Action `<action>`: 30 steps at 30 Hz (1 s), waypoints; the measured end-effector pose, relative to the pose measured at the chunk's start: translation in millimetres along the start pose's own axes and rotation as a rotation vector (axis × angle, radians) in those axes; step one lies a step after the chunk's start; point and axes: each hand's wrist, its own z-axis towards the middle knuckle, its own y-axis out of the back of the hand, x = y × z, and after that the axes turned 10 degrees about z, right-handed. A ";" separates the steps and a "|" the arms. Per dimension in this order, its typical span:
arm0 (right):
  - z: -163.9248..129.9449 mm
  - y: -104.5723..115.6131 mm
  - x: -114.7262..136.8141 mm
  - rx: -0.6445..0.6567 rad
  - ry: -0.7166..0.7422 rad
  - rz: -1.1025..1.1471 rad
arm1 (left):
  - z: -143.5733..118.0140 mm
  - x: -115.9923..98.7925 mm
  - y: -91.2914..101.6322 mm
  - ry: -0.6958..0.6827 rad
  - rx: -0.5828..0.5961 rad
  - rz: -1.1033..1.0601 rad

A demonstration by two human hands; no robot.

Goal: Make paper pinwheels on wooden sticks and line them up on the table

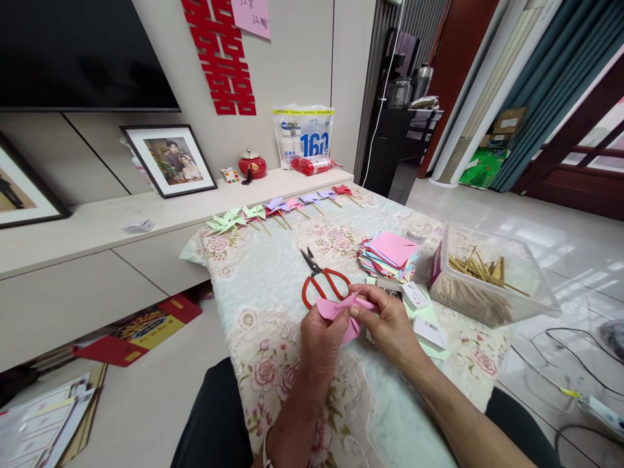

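Between both hands is a pink paper pinwheel, its corners folded in toward the middle. My left hand grips its left side, fingers closed. My right hand pinches near the centre with thumb and fingers; whether a pin is in that pinch I cannot tell. Just beyond lie scissors with red handles, their blades apart. To the right of my right hand are small white boxes on green paper. Behind them rises a stack of coloured paper squares, pink on top.
A clear plastic bin of thin wooden sticks stands at the table's right. Finished pinwheels on sticks line the far edge of the flowered tablecloth. Beyond are a cabinet top, a framed photo and a red jar.
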 end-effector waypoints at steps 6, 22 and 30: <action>0.5 1.1 3.6 0.027 -0.027 0.032 | -2.5 -3.2 -2.4 0.024 0.037 -0.074; 3.5 10.2 6.6 0.158 -0.087 -0.060 | -8.5 -9.3 -4.7 0.051 0.175 -0.252; 4.6 12.5 4.0 0.171 -0.122 -0.006 | -12.6 -19.3 -4.8 0.036 0.184 -0.282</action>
